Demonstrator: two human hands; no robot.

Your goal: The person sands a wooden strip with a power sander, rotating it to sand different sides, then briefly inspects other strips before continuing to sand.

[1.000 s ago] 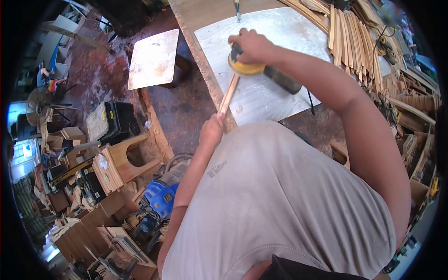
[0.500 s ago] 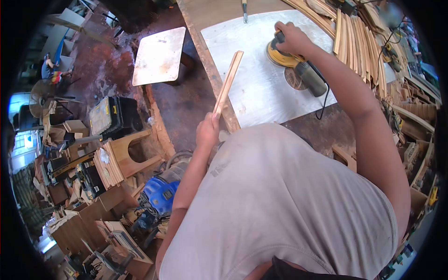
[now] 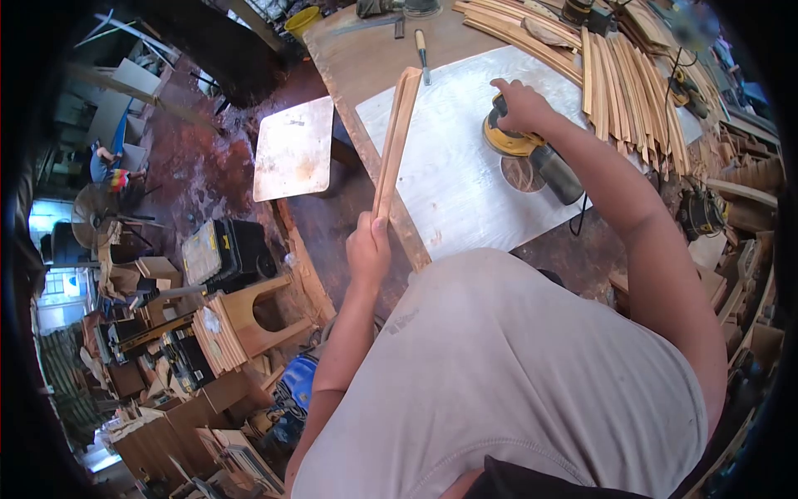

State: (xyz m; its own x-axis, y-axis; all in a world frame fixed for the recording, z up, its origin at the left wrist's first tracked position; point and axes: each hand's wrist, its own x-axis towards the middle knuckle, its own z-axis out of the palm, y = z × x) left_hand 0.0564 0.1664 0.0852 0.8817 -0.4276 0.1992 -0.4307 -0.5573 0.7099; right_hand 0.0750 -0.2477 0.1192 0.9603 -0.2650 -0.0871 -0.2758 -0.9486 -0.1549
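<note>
My left hand (image 3: 368,247) grips the near end of a long thin wooden strip (image 3: 394,141), lifted and pointing away over the left edge of the workbench (image 3: 357,50). On top of a yellow orbital sander (image 3: 519,141) rests my right hand (image 3: 519,104); the sander sits on a pale sheet of plywood (image 3: 453,166) lying on the bench. The sander's dark dust bag trails toward me.
Several wooden strips (image 3: 619,83) lie in a row at the bench's right. A chisel (image 3: 422,51) lies at the far side. A small square table (image 3: 295,148) stands on the floor left, with tool cases, a wooden stool (image 3: 249,320) and a blue machine below.
The sander came off the strip and moved right onto the plywood. My left hand raised the strip off the bench, its far end swinging upward.
</note>
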